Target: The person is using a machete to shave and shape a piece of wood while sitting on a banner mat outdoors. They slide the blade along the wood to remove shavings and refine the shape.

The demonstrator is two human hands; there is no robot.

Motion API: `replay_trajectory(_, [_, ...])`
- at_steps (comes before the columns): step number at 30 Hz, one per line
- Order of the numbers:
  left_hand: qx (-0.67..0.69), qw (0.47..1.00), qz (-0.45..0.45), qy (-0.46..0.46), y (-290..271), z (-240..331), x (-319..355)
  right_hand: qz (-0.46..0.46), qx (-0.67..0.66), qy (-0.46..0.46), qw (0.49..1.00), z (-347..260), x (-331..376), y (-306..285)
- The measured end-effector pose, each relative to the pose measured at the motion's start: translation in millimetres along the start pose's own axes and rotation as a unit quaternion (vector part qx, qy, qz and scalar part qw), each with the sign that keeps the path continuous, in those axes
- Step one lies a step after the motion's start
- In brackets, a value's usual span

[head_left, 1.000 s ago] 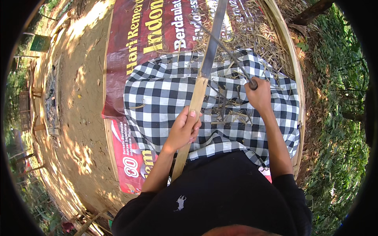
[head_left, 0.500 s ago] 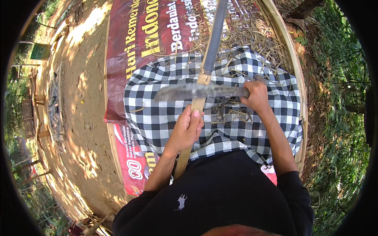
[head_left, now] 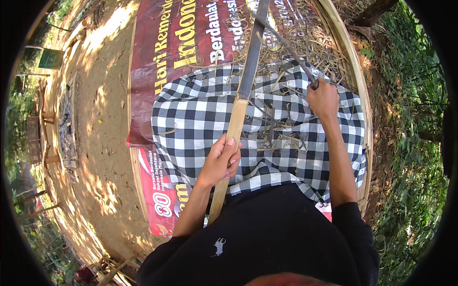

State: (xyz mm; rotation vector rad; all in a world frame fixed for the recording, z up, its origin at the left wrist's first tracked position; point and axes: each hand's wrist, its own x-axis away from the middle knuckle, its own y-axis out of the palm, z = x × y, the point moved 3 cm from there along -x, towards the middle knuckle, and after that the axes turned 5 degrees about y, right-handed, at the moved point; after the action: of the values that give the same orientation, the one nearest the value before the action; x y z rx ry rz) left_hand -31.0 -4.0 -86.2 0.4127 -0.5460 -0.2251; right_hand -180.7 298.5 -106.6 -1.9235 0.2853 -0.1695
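Observation:
My left hand (head_left: 219, 162) is closed around the lower, pale part of a long bamboo strip (head_left: 235, 120). The strip leans up and away over a black-and-white checkered cloth (head_left: 191, 126) across my lap. Its upper part still carries a dark grey skin, which begins at a notch above my hand. In my right hand (head_left: 324, 100), to the right of the strip, is the handle of a machete. The machete's blade (head_left: 292, 51) shows nearly edge-on and points up and left, crossing the strip's dark far portion in the picture. Thin shavings lie on the cloth.
Under the cloth spreads a red printed banner (head_left: 145, 71), littered with many bamboo shavings (head_left: 327, 52). A pale wooden edge (head_left: 355, 66) bounds the platform on the right, with green plants beyond. Bare earth (head_left: 100, 143) lies to the left, where a green box-like object (head_left: 50, 59) stands.
The machete has moved from lying across the strip just above my left hand to up and away at the far part. My right hand has shifted forward and slightly right; my left hand keeps its grip.

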Motion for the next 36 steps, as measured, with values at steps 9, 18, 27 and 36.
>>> replay_trajectory(9, [0.132, 0.990, -0.054, 0.002, -6, 10, -10, -0.075, -0.061, -0.213, 0.972, -29, 76, -10])
replay_trajectory(18, [0.062, 0.997, -0.044, -0.005, 17, 19, 6, 0.007, -0.069, -0.332, 0.941, -8, 40, 2])
replay_trajectory(27, [0.042, 0.999, -0.017, 0.018, 4, 10, 9, -0.046, -0.171, -0.029, 0.984, 4, 25, -18])
replay_trajectory(36, [0.066, 0.998, -0.006, 0.021, -12, 21, -17, -0.067, -0.041, -0.221, 0.972, -21, 95, -19])
